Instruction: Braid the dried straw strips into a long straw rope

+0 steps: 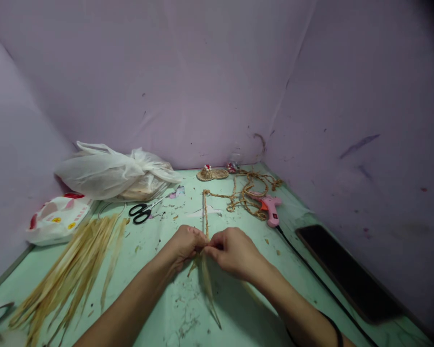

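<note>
A thin braided straw cord [206,212] runs from the back of the green table down to both hands. My left hand [188,243] is closed, pinching the near end of the cord. Against it, my right hand [231,250] is also closed, its thumb and finger pinching straw at the same spot. Loose pale strands [209,286] hang from between the hands toward me. The exact grip of the fingertips is partly hidden.
On the left lie straw strips [74,262], black-handled scissors [142,213], a tissue pack [60,217] and a white plastic bag [119,173]. A woven piece [212,173] sits behind. On the right are coiled cord [251,190], a pink glue gun [272,209] and a phone [347,272].
</note>
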`<state>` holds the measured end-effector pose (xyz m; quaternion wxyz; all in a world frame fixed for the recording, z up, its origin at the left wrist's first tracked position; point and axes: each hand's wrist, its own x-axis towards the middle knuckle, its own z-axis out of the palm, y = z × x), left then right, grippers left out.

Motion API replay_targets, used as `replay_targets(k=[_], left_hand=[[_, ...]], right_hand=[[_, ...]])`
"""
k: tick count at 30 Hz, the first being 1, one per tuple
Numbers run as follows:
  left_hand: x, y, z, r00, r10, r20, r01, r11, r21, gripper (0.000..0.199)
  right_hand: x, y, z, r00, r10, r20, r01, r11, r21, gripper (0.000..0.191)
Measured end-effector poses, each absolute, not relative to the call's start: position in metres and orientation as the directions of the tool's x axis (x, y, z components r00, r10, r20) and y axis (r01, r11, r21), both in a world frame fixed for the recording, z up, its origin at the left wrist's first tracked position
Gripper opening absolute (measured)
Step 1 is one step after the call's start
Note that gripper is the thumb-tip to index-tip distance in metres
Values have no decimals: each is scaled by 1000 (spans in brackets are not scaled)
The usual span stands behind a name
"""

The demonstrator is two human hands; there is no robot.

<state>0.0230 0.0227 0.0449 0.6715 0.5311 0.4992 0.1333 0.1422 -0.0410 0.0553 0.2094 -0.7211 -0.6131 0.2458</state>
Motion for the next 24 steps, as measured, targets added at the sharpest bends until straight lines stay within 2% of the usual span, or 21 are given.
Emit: replay_targets(k=[2, 4, 6, 8, 10, 12, 16, 18, 22, 24], left_hand=[[22, 26, 45, 485, 682, -547, 364, 411, 836, 10], [20, 28, 44, 500, 656, -565, 383, 417, 824, 12], [20, 30, 44, 512, 646, -567, 393, 410, 823, 12], [19, 30, 43, 523, 648, -554, 394, 393, 831, 10], [19, 30, 41, 529, 646, -549, 411, 372, 833, 9], [19, 31, 38, 535, 655, -534, 439, 325, 838, 7], [17, 35, 34, 550, 726, -413, 553, 55, 832, 8], [15, 36, 37, 540, 750, -381, 631, -62, 773, 13], [16, 27, 48, 513, 778, -364, 732, -175, 658, 17], [19, 15, 51, 489, 822, -291, 771, -252, 585, 16]], right_hand=[[153, -35, 51, 221, 974, -51, 660, -188, -727, 17], [158, -29, 45, 286, 952, -107, 467, -236, -852, 13], [156, -25, 38, 170, 944, -283, 212, -315, -925, 10], [150, -23, 32, 42, 918, -394, 42, -395, -918, 8], [145, -22, 27, 54, 912, -408, 23, -409, -912, 6], [142, -21, 24, 127, 918, -375, 79, -386, -919, 6], [146, -19, 19, 151, 911, -383, 121, -402, -908, 5], [147, -20, 19, 153, 905, -396, 94, -413, -906, 4], [144, -21, 21, 129, 901, -415, -11, -417, -909, 3], [142, -22, 21, 136, 898, -418, -74, -412, -908, 1]])
